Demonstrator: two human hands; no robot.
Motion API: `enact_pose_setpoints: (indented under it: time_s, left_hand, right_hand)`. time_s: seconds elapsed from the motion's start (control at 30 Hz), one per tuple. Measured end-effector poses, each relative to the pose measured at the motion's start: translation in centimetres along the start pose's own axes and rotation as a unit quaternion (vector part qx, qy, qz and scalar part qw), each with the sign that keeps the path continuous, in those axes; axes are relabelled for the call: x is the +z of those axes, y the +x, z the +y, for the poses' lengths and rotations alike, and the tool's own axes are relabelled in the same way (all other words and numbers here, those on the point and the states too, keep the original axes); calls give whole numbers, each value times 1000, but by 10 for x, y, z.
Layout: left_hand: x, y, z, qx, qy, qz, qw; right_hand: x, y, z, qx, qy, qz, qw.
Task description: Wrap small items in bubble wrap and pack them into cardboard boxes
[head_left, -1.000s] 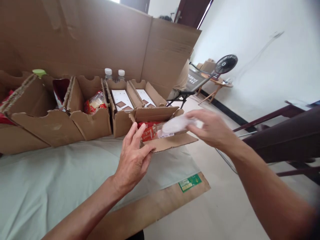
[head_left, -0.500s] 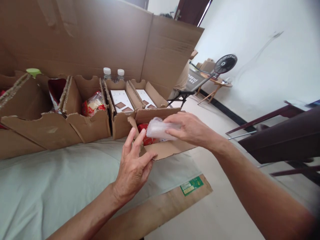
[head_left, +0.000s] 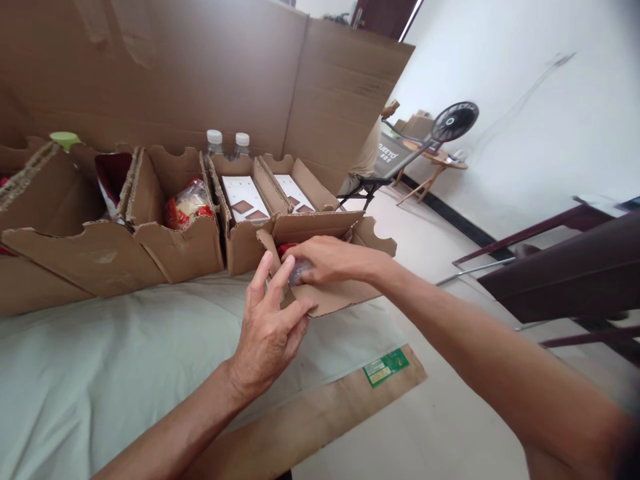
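My right hand (head_left: 325, 259) reaches down inside a small open cardboard box (head_left: 345, 293), its fingers closed around a clear plastic item (head_left: 300, 272). Part of a red package (head_left: 286, 249) shows beside those fingers. At the box's near left corner is my left hand (head_left: 273, 317), fingers spread, its thumb and fingertips against the cardboard edge. Just behind stand two narrow cardboard boxes, each with a white patterned carton (head_left: 245, 197) inside. How deep the plastic item sits is hidden by my right hand.
A cardboard bin (head_left: 177, 247) holds a red and clear food packet (head_left: 189, 203). Two white-capped bottles (head_left: 215, 141) stand behind the row, before a tall cardboard panel (head_left: 200, 73). Pale green cloth (head_left: 150, 353) covers the surface. A person's arm shows behind, near a fan (head_left: 454, 122).
My right hand has moved down and left into the box with the plastic item, which is now mostly hidden. The left hand has stayed at the box's corner.
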State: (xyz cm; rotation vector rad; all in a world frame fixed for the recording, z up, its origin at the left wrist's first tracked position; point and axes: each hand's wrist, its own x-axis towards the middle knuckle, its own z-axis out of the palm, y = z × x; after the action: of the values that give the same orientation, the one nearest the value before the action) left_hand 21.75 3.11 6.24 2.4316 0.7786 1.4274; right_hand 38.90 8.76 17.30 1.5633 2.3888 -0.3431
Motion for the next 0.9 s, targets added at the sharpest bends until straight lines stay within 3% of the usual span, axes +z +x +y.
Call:
enact_pose_setpoints:
  time_s: [0.07, 0.17, 0.3, 0.43, 0.5, 0.57, 0.63, 0.7, 0.73, 0.8, 0.9]
  left_hand:
    - [1, 0, -1, 3, -3, 4, 1000]
    - [1, 0, -2, 2, -4, 6, 1000]
    - [1, 1, -1, -2, 8, -6, 1000]
    - [0, 4, -1, 1, 9, -3, 1000]
    - [-2, 4, 0, 3, 13, 3, 1000]
    - [-6, 2, 1, -3, 18, 19, 1000]
    - [-11, -5, -1, -30, 8, 38, 999]
    - [-14, -14, -6, -90, -18, 39, 995]
    - [-14, -19, -9, -128, -33, 30, 991]
    - [-9, -26, -19, -203, -63, 2, 977]
    - [10, -26, -33, -256, -113, -40, 959]
  right_hand:
    - [-5, -14, 7, 37, 12, 31, 999]
    - [-4, -20, 9, 63, -25, 16, 998]
    - [13, 0, 6, 16, -81, 44, 996]
    - [21, 17, 7, -26, -61, 41, 997]
    - [18, 8, 10, -22, -30, 44, 998]
    - [16, -18, 16, -2, 21, 123, 992]
    - [21, -56, 27, 52, 86, 292, 951]
    - [38, -97, 43, 143, 149, 477, 854]
    - [50, -113, 52, 193, 179, 532, 805]
    - [80, -132, 69, 241, 266, 531, 767]
    - [120, -117, 80, 224, 410, 435, 770]
